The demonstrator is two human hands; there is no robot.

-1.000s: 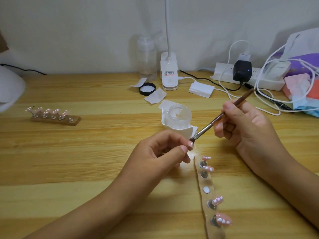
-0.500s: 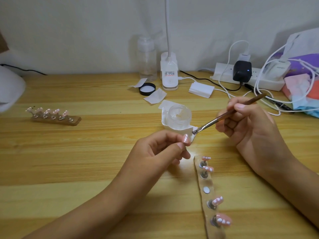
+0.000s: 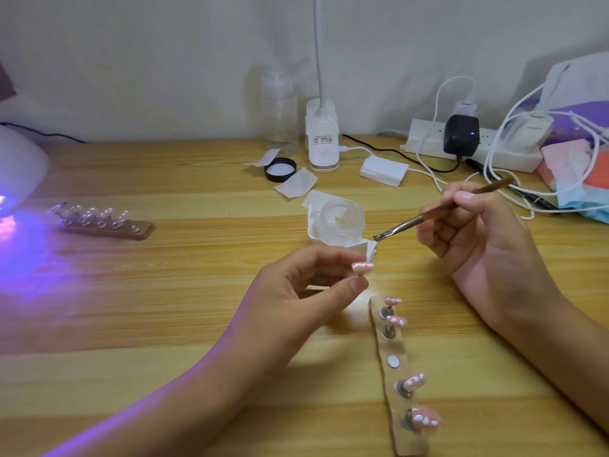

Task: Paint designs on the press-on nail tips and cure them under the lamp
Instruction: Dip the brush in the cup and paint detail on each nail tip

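Note:
My left hand (image 3: 306, 285) pinches a small stand carrying a pink nail tip (image 3: 362, 266) with white dots, held above the table. My right hand (image 3: 474, 239) grips a brown nail brush (image 3: 441, 214), its bristle end pointing left, a short way above and right of the held tip. A wooden holder strip (image 3: 397, 377) lies near me with several pink dotted tips on magnets and one bare magnet. A second holder strip (image 3: 102, 222) with tips lies at the left, beside the white curing lamp (image 3: 16, 169), which glows purple.
An open clear gel jar (image 3: 339, 222) sits on white wipes in the middle. Behind it are a black lid (image 3: 280, 169), a clear bottle (image 3: 280, 113), a desk-lamp base (image 3: 322, 140), a white box (image 3: 384, 169), a power strip (image 3: 474, 146) with cables, and bags at the right.
The brush has pulled up and right, away from the held tip. The curing lamp at the left has lit up, casting purple light over the table.

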